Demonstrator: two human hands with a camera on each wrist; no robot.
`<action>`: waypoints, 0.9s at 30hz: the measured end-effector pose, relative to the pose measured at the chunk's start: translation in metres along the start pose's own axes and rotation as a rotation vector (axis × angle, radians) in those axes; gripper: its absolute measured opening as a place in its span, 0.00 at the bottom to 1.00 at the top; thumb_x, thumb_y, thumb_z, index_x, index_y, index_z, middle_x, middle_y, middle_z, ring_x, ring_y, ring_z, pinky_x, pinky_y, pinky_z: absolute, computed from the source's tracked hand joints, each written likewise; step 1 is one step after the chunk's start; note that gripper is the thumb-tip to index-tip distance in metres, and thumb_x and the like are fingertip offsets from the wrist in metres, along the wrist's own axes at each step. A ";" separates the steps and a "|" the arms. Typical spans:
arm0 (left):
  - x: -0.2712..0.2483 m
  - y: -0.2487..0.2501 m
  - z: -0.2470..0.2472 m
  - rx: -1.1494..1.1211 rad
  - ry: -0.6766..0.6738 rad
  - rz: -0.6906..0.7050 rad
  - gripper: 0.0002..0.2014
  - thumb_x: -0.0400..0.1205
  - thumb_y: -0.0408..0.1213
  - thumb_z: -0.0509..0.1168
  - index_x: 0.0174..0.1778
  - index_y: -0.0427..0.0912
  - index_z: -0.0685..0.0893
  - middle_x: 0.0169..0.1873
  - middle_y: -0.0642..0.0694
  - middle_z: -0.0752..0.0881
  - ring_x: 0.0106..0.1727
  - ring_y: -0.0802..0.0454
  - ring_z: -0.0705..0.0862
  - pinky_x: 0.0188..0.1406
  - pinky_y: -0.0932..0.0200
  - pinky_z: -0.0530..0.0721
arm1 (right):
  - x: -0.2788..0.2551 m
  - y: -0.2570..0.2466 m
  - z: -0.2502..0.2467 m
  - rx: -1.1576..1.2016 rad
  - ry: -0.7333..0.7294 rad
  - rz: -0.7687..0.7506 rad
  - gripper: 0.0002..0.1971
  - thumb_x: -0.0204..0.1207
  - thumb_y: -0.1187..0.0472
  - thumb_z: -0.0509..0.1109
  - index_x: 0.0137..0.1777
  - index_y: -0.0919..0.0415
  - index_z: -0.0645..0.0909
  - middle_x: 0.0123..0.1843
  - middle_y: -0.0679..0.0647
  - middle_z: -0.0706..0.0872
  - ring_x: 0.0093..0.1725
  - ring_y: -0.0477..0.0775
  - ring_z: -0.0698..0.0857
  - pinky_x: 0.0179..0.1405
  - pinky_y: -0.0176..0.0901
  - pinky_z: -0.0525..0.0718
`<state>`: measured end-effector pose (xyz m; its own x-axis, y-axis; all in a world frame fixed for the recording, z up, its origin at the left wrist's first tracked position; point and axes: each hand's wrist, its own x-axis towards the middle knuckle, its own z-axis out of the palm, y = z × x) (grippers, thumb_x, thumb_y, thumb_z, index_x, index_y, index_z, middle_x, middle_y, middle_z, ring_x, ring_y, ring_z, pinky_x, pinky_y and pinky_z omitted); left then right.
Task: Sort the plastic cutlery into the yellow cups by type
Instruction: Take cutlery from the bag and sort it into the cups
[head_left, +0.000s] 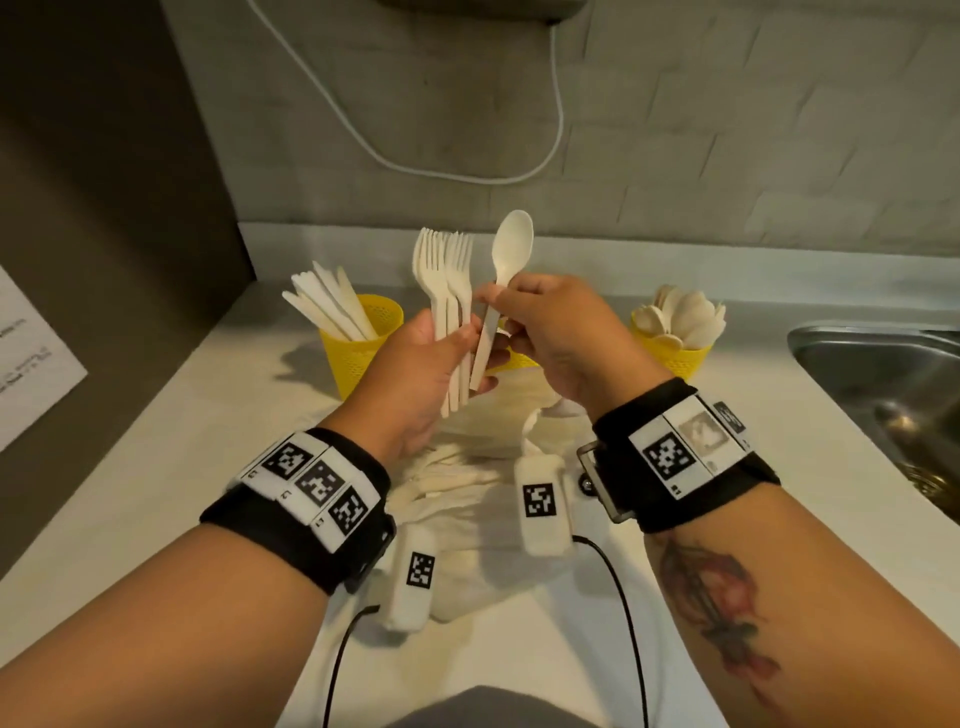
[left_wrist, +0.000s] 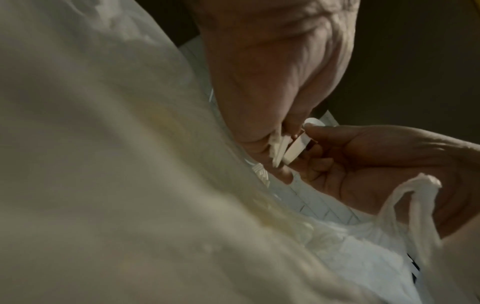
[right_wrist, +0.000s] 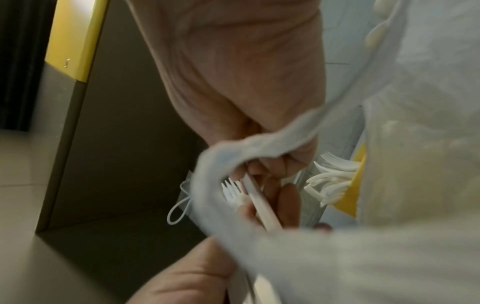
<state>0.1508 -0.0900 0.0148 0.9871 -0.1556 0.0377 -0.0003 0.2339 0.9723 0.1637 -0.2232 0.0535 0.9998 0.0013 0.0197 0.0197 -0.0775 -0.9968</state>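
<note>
My left hand (head_left: 453, 358) grips a bunch of white plastic forks (head_left: 445, 270), tines up, above the counter's middle. My right hand (head_left: 500, 307) pinches the handle of a single white spoon (head_left: 511, 244), bowl up, right beside the forks; its lower handle lies against my left fingers. In the left wrist view the fork handle ends (left_wrist: 276, 151) and the spoon handle (left_wrist: 296, 148) show between both hands. A yellow cup (head_left: 358, 343) with knives stands at the left, another (head_left: 678, 358) with spoons at the right. A middle yellow cup (head_left: 519, 359) is mostly hidden; the right wrist view shows forks (right_wrist: 331, 181) in it.
A crumpled white plastic bag (head_left: 488, 467) with more cutlery lies on the counter (head_left: 171, 467) under my wrists and blurs much of both wrist views. A steel sink (head_left: 893, 384) is at the right. A white cable (head_left: 558, 104) hangs on the tiled wall; a dark panel stands at the left.
</note>
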 end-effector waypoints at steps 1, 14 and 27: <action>0.000 0.000 -0.001 0.001 0.012 0.001 0.10 0.89 0.35 0.59 0.65 0.44 0.80 0.48 0.43 0.92 0.48 0.47 0.92 0.48 0.48 0.92 | 0.001 0.000 0.002 -0.021 0.011 -0.013 0.09 0.80 0.63 0.71 0.42 0.69 0.83 0.21 0.49 0.77 0.20 0.46 0.75 0.22 0.37 0.76; 0.003 0.000 -0.011 0.023 0.270 0.067 0.15 0.90 0.48 0.53 0.45 0.43 0.76 0.27 0.48 0.76 0.20 0.57 0.69 0.17 0.65 0.66 | 0.002 -0.030 -0.115 -0.559 0.664 -0.300 0.08 0.81 0.59 0.66 0.54 0.59 0.85 0.46 0.59 0.91 0.41 0.54 0.90 0.48 0.53 0.89; 0.008 -0.005 0.001 0.078 0.105 0.032 0.09 0.89 0.30 0.55 0.53 0.45 0.80 0.35 0.47 0.81 0.29 0.56 0.79 0.28 0.64 0.77 | 0.020 0.055 -0.150 -1.322 0.618 0.158 0.23 0.79 0.44 0.61 0.69 0.51 0.83 0.82 0.57 0.67 0.84 0.65 0.55 0.76 0.66 0.57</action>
<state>0.1585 -0.0931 0.0107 0.9977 -0.0473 0.0490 -0.0408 0.1611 0.9861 0.1845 -0.3771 0.0108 0.8256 -0.4853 0.2878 -0.4424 -0.8734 -0.2035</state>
